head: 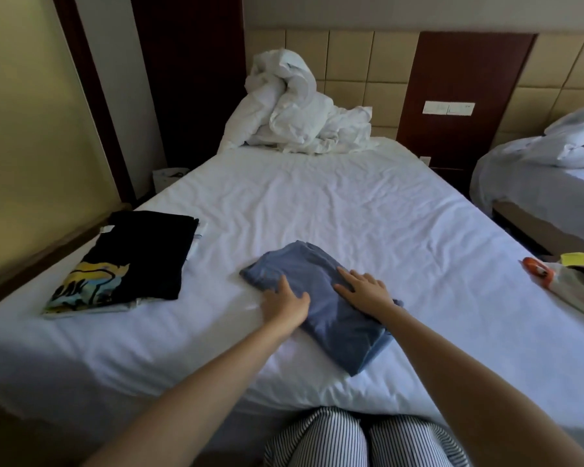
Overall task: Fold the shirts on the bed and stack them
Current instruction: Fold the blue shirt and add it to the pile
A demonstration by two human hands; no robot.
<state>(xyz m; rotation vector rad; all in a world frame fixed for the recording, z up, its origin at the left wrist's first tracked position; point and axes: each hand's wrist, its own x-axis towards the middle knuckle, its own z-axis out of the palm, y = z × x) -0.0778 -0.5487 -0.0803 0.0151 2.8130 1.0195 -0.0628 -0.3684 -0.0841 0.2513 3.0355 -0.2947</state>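
The folded blue shirt (pixel 331 318) is lying mid-bed (pixel 317 197), near the front edge. The left hand (pixel 285 303) and right hand (pixel 368 288) are pressing flat on it, fingers (pixel 348 276) straight and slightly apart.

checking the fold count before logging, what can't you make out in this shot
Head view:
Under the black shirt: it covers whatever lies below; only pale edges show.
Blue shirt middle: left hand and right hand lie over it.
Clothes at the right: cut off by the frame edge.
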